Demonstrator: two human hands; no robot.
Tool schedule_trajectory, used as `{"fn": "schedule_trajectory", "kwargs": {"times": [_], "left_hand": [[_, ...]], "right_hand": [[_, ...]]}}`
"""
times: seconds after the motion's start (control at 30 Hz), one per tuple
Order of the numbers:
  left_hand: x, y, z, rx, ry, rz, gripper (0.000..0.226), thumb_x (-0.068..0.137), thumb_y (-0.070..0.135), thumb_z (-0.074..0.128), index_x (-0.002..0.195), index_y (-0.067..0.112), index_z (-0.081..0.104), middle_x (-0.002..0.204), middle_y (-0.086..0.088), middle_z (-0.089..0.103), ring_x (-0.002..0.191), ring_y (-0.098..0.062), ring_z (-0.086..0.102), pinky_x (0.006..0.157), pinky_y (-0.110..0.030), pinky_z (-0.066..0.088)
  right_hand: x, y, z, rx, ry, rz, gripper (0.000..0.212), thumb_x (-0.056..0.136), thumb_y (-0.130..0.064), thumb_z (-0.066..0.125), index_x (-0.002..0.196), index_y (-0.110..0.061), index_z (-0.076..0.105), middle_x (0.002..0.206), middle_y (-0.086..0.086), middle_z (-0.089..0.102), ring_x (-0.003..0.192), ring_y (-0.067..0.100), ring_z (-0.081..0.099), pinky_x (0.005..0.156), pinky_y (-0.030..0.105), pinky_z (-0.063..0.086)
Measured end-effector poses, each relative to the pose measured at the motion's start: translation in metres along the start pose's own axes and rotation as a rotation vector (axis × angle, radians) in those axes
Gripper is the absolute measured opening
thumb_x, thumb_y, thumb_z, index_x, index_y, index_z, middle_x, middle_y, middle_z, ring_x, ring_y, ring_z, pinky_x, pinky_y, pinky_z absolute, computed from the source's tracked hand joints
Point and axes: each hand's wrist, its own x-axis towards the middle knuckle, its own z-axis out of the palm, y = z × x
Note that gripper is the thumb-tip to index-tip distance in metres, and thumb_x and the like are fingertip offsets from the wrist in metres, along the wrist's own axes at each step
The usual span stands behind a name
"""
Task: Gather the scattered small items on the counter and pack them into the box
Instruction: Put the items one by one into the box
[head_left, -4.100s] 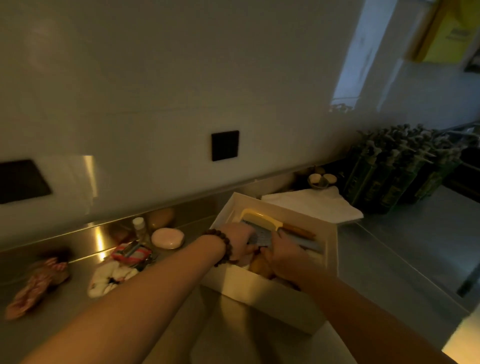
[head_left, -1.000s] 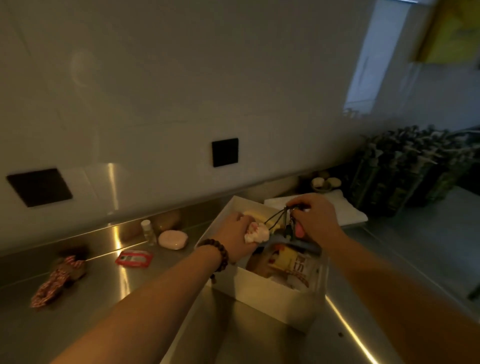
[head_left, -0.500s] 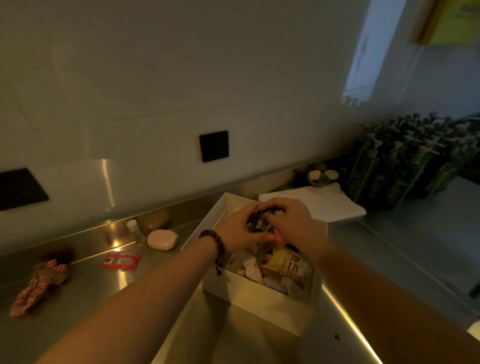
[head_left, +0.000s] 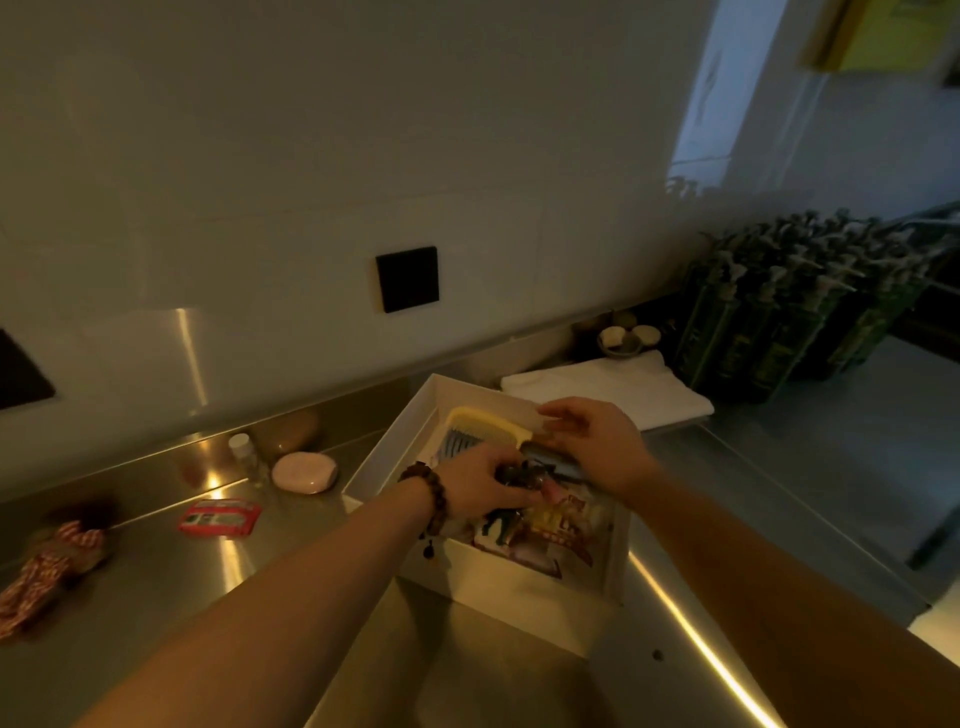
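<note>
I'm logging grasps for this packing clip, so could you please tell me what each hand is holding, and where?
The left hand pinches a small dark bundle over the box; which part, unclear. The right hand appears empty.

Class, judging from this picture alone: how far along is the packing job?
Done: a yellow comb and snack packets lie in the box. In hand: left hand presses a dark bundle in; right hand hovers. Left: red packet, pink soap, small bottle, striped cloth.
</note>
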Motion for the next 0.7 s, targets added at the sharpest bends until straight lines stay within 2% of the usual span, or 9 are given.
{"fn": "schedule_trajectory", "kwargs": {"times": [0.13,0.2,0.27,0.33,0.4,0.47,0.53,0.6,0.7], "left_hand": [[0.01,-0.002,0.024,0.193,-0.106,-0.044,0.034,0.08,0.037,0.068,0.11,0.024,0.06,0.111,0.004,0.06,0.098,-0.014,0.056,0.084,-0.028,0.048],[0.012,-0.004,0.028,0.259,-0.097,-0.035,0.035,0.081,0.036,0.067,0.112,0.022,0.06,0.112,0.001,0.061,0.098,-0.016,0.057,0.086,-0.031,0.049],[0.012,-0.004,0.028,0.294,-0.007,0.004,0.033,0.083,0.034,0.064,0.113,0.02,0.06,0.109,-0.001,0.062,0.095,-0.016,0.058,0.085,-0.034,0.051],[0.012,-0.004,0.025,0.305,0.151,0.053,0.03,0.083,0.03,0.061,0.112,0.022,0.061,0.104,0.0,0.064,0.092,-0.016,0.06,0.082,-0.037,0.052],[0.01,-0.006,0.019,0.359,0.26,0.07,0.031,0.081,0.034,0.06,0.11,0.025,0.061,0.105,0.002,0.062,0.094,-0.016,0.058,0.082,-0.036,0.05],[0.009,-0.01,0.014,0.435,0.296,0.068,0.037,0.081,0.042,0.058,0.114,0.025,0.058,0.111,0.002,0.057,0.101,-0.016,0.053,0.085,-0.035,0.047],[0.006,-0.015,0.012,0.467,0.31,0.069,0.043,0.082,0.046,0.056,0.118,0.023,0.055,0.116,0.002,0.053,0.106,-0.017,0.05,0.089,-0.037,0.044],[0.001,-0.021,0.01,0.476,0.317,0.08,0.045,0.083,0.046,0.053,0.12,0.022,0.053,0.12,0.001,0.051,0.109,-0.019,0.048,0.092,-0.038,0.043],[-0.008,-0.03,0.004,0.506,0.331,0.085,0.04,0.085,0.04,0.05,0.12,0.022,0.051,0.122,0.0,0.05,0.112,-0.021,0.047,0.094,-0.039,0.042]], "right_hand": [[-0.003,0.014,0.003,0.023,-0.035,0.113,0.032,0.088,0.008,0.053,0.117,-0.001,0.062,0.117,0.012,0.063,0.101,0.015,0.059,0.069,0.002,0.045],[-0.005,0.018,0.007,0.012,-0.037,0.146,0.029,0.088,0.001,0.057,0.116,-0.002,0.062,0.121,0.015,0.062,0.11,0.022,0.058,0.081,0.012,0.043],[-0.006,0.022,0.009,-0.043,-0.065,0.148,0.028,0.089,-0.01,0.06,0.117,-0.008,0.062,0.123,0.011,0.06,0.111,0.02,0.056,0.088,0.021,0.041],[-0.007,0.025,0.013,-0.191,-0.111,0.087,0.03,0.091,-0.019,0.06,0.119,-0.012,0.061,0.124,0.007,0.058,0.11,0.015,0.054,0.089,0.023,0.04],[-0.006,0.028,0.022,-0.394,-0.18,0.032,0.033,0.092,-0.019,0.056,0.125,-0.016,0.057,0.127,0.008,0.056,0.113,0.02,0.055,0.095,0.029,0.043],[-0.004,0.034,0.038,-0.639,-0.28,0.036,0.041,0.091,-0.021,0.054,0.132,-0.025,0.049,0.131,0.008,0.052,0.116,0.026,0.053,0.098,0.037,0.045],[-0.001,0.039,0.051,-0.866,-0.371,0.036,0.046,0.093,-0.023,0.055,0.138,-0.021,0.043,0.137,0.01,0.048,0.123,0.027,0.049,0.103,0.036,0.04],[0.002,0.042,0.055,-0.935,-0.4,0.044,0.044,0.096,-0.023,0.052,0.138,-0.012,0.044,0.14,0.012,0.047,0.128,0.026,0.045,0.107,0.034,0.035],[0.005,0.043,0.056,-0.968,-0.377,0.039,0.039,0.096,-0.022,0.051,0.132,-0.009,0.049,0.137,0.013,0.05,0.126,0.026,0.047,0.107,0.034,0.037]]}}
